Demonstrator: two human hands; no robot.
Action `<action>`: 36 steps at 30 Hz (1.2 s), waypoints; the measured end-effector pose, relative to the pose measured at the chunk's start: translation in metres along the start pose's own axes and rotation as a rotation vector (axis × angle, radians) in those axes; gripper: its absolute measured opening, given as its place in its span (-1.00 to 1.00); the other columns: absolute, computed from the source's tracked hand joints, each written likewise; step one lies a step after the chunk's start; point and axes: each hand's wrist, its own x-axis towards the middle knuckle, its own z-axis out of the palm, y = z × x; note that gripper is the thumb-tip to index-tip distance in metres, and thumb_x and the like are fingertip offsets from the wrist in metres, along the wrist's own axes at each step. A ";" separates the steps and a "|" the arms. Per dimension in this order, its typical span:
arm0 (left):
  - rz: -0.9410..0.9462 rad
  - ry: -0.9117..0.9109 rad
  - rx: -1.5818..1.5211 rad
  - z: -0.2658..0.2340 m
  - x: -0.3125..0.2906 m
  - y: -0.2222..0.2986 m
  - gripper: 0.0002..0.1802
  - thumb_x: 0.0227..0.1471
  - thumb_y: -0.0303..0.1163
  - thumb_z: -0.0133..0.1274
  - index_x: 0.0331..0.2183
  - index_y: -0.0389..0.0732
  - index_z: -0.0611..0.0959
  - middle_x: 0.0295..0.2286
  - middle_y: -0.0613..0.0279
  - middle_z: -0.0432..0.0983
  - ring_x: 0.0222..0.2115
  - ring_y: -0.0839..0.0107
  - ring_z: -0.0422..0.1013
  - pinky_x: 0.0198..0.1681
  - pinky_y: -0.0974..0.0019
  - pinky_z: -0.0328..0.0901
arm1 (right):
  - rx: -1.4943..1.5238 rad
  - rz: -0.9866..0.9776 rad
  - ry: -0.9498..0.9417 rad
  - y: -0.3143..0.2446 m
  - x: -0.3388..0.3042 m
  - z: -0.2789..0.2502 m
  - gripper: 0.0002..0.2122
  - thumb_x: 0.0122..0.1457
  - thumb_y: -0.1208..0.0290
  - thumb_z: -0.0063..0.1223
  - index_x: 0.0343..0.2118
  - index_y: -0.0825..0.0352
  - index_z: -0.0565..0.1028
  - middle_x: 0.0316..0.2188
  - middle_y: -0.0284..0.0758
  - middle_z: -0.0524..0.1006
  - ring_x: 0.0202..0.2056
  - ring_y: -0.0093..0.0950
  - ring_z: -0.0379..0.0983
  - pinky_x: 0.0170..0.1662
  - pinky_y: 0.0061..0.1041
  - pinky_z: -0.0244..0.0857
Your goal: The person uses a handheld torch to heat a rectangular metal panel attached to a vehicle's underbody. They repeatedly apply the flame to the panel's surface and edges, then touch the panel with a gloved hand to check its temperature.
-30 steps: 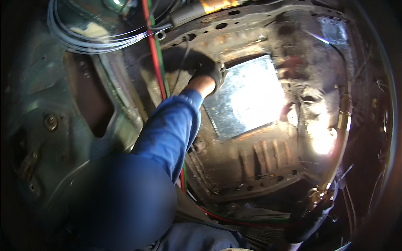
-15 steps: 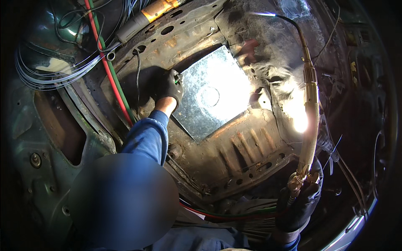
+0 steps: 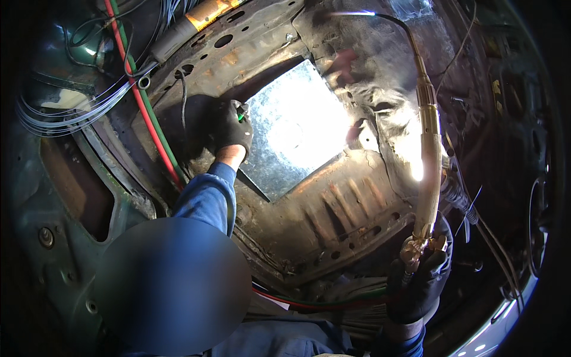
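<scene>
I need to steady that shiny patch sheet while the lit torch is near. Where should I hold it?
Hold the sheet by its left edge, coming from the left as the left hand does. That edge lies farthest from the torch flame at upper right.

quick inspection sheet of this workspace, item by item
surface: rusty car floor pan with ribs and holes
job's things: shiny sheet metal patch lying over the opening; brass gas torch, flame lit at its tip
clutter: nothing seen
grippers: left hand, gloved, pressing on the patch's left edge; right hand, gloved, gripping the torch handle
cables: red and green hoses; bundle of thin wires
surroundings: dark green body panel on the left
</scene>
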 end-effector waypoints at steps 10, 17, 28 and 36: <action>-0.081 -0.148 0.053 0.014 0.013 -0.029 -0.71 0.20 -0.11 0.11 -0.35 -0.15 0.64 -0.37 -0.06 0.63 -0.28 -0.11 0.56 -0.23 -0.07 0.41 | 0.087 0.082 -0.057 0.009 0.001 -0.003 -0.37 0.25 0.03 0.30 0.22 0.40 0.40 0.03 -0.29 0.54 -0.08 -0.56 0.49 0.02 -0.47 0.44; -0.220 -0.517 0.132 0.018 0.038 -0.017 -0.44 0.28 0.19 -0.05 -0.11 -0.12 0.68 -0.16 -0.11 0.64 -0.11 -0.11 0.56 -0.10 -0.09 0.43 | 0.066 0.151 0.023 0.004 -0.002 -0.008 -0.32 0.19 0.02 0.37 0.22 0.41 0.42 0.06 -0.29 0.54 0.00 -0.50 0.49 0.12 -0.39 0.40; -0.216 -0.526 0.170 0.012 0.043 0.007 -0.47 0.32 0.09 -0.03 -0.02 -0.18 0.61 -0.06 -0.15 0.60 0.00 -0.18 0.50 0.01 -0.10 0.43 | 0.061 0.135 0.016 -0.005 -0.008 -0.007 -0.22 0.11 -0.11 0.40 0.21 0.43 0.43 0.00 -0.25 0.58 0.00 -0.47 0.50 0.10 -0.41 0.40; -0.231 -0.445 0.027 0.019 0.015 -0.002 -0.52 0.32 0.04 0.01 -0.15 -0.23 0.66 -0.19 -0.19 0.64 -0.10 -0.19 0.55 -0.10 -0.05 0.43 | 0.054 0.154 0.034 -0.007 -0.008 -0.008 -0.20 0.08 -0.17 0.39 0.18 0.44 0.45 -0.02 -0.26 0.58 0.01 -0.46 0.51 0.12 -0.38 0.38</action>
